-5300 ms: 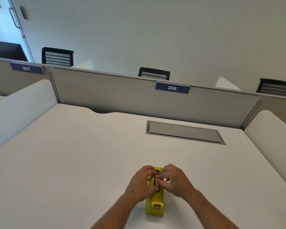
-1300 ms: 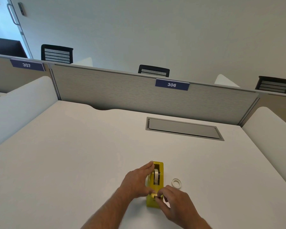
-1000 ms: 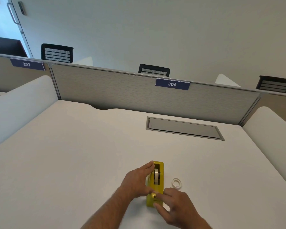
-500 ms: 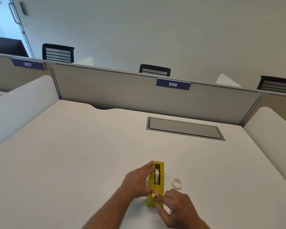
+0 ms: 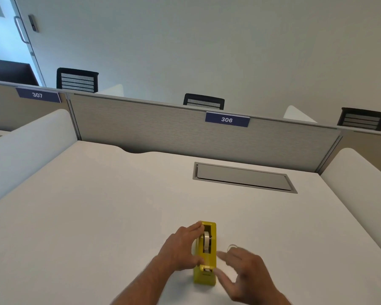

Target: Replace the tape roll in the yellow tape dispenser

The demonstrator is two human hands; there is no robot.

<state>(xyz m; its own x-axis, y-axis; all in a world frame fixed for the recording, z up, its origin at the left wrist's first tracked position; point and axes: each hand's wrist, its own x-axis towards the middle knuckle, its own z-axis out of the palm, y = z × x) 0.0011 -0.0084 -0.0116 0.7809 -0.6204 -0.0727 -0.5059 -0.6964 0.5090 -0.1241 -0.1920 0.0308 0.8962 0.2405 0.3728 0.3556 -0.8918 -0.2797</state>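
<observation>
The yellow tape dispenser point(image 5: 206, 258) stands on the white desk point(image 5: 97, 216), its cutter end toward me. A pale tape roll point(image 5: 206, 240) sits upright in its slot. My left hand point(image 5: 180, 249) holds the dispenser from its left side, fingers along the top edge and thumb near the cutter. Blurred with motion, my right hand point(image 5: 246, 274) hovers just right of the dispenser with spread fingers and holds nothing. A small empty tape core point(image 5: 232, 246) lies on the desk behind my right hand's fingertips, partly hidden.
A grey cable hatch point(image 5: 243, 178) is set into the desk at the back right. A grey partition point(image 5: 163, 128) with a "306" label closes the far edge. Low white side dividers point(image 5: 26, 146) flank the desk.
My right hand has lifted off the dispenser's cutter end and moved right, fingers spreading. The left hand and dispenser have stayed put.
</observation>
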